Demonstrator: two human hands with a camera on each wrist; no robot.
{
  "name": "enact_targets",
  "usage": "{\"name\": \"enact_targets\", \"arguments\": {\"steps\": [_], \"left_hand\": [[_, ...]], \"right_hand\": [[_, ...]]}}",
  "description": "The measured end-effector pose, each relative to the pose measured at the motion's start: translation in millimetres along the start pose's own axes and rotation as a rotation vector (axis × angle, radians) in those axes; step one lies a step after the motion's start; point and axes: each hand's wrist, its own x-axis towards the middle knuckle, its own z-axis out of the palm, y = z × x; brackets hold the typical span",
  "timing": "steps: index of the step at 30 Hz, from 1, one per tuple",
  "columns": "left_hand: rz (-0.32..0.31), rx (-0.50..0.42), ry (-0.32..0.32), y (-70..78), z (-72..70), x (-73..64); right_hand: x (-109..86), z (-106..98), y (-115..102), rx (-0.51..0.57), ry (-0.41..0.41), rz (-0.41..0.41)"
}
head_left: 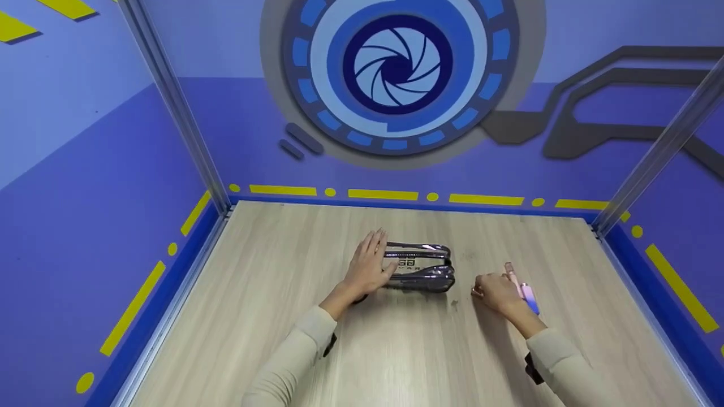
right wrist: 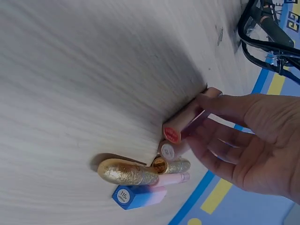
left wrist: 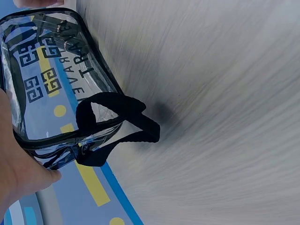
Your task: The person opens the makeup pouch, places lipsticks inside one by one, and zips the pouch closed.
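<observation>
A clear zip pouch (head_left: 421, 277) with black trim and printed letters lies in the middle of the table. My left hand (head_left: 370, 265) rests across its left end with fingers extended. The left wrist view shows the pouch's black strap loop (left wrist: 110, 126) sticking out over the table. To the right of the pouch, my right hand (head_left: 498, 291) pinches a lipstick tube (right wrist: 185, 122) with a red label on its end. Close by it in the right wrist view are a tube with a white end label (right wrist: 167, 151), two gold tubes (right wrist: 126, 172) and a blue-and-pink tube (right wrist: 138, 195).
The wood-grain table (head_left: 271, 249) is bounded by blue-purple printed panels (head_left: 226, 130) at the back and both sides. Metal posts (head_left: 181, 107) stand at the back corners. Dark items (right wrist: 272, 23) show inside the pouch.
</observation>
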Motion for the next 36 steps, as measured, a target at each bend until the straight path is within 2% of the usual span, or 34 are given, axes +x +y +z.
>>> {"name": "enact_targets", "arguments": {"steps": [4,8,10,16,19,24,26,29,36], "left_hand": [[0.003,0.014,0.001,-0.1,-0.3,0.5],[0.002,0.020,0.001,-1.1,-1.3,1.1],[-0.005,0.025,-0.008,-2.1,-1.6,1.1],[-0.008,0.030,-0.006,-3.7,-1.8,1.3],[0.006,0.027,0.004,-2.4,-1.6,2.2],[0.021,0.029,0.008,-0.6,-1.2,2.0],[0.012,0.027,0.000,-0.2,-1.7,1.5],[-0.002,0.021,-0.008,-0.1,-2.6,1.5],[-0.012,0.010,-0.014,0.8,-1.8,-0.1]], "right_hand": [[-0.1,1.6,-2.8,-0.019,-0.006,-0.007],[3.2,-2.4,-7.6,0.045,-0.023,0.045],[6.6,-6.6,-11.2,0.072,-0.006,0.072],[18.6,-26.1,-22.2,-0.009,0.101,0.091],[25.2,-36.2,-28.9,0.008,0.154,0.088],[36.3,-48.8,-48.6,0.067,0.320,0.003],[40.4,-52.6,-60.2,0.085,0.363,-0.036],[44.5,-55.5,-77.9,0.087,0.356,-0.091],[46.1,-45.7,-106.4,-0.012,0.233,-0.168]]}}
